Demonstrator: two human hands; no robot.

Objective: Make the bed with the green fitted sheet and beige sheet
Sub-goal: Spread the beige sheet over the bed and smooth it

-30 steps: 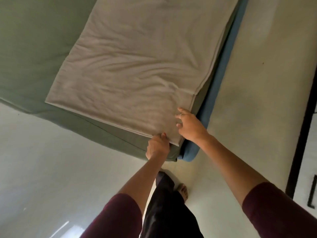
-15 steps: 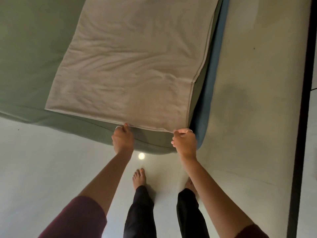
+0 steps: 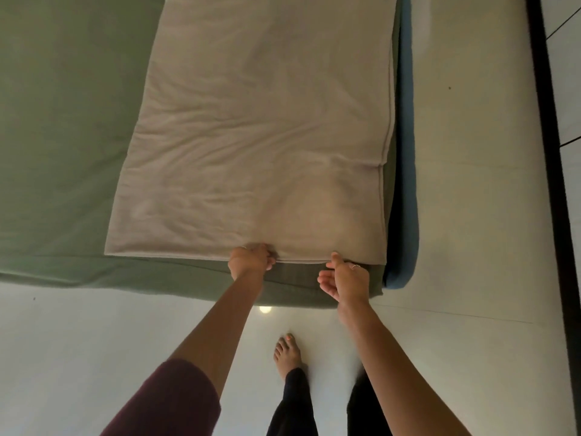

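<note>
A green fitted sheet point(image 3: 69, 127) covers the mattress. On its right half lies the folded beige sheet point(image 3: 267, 127), its near hem running along the mattress's front edge. My left hand point(image 3: 250, 262) grips that hem, fingers curled round the cloth. My right hand point(image 3: 345, 278) is a little further right, short of the sheet's near right corner. Its thumb rests on the hem, and its fingers hang loosely curled in front of the mattress side, apart from the cloth.
A blue layer point(image 3: 407, 152) shows along the mattress's right side and near corner. Pale glossy floor point(image 3: 471, 215) surrounds the bed. A dark vertical frame point(image 3: 553, 184) stands at the far right. My bare foot point(image 3: 287, 354) is on the floor near the bed's front edge.
My right hand has let go of the beige sheet's near right corner and shifted left along the hem. My left hand keeps its grip on the hem.
</note>
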